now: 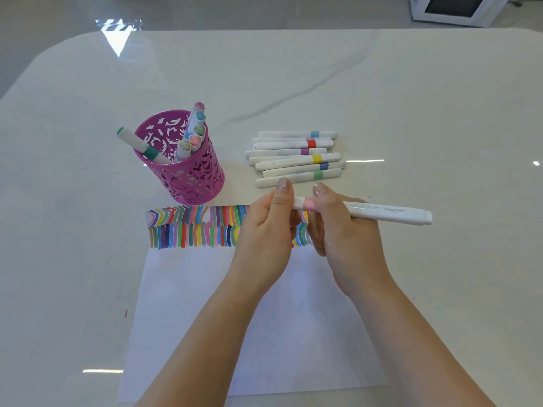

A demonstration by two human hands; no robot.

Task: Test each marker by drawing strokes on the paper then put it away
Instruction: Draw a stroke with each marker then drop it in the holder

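A white marker with a pink band lies level above the paper, held by both hands. My right hand grips its barrel. My left hand pinches the cap end just left of the pink band. The white paper lies on the table under my hands, with two rows of coloured strokes along its far edge. A pile of several white markers with coloured bands lies beyond my hands. The purple cut-out pen cup to the left holds several markers.
The pale marble-look table stretches wide around the paper. A green-capped marker leans out over the cup's left rim. A white appliance stands on the floor at the far right, off the table.
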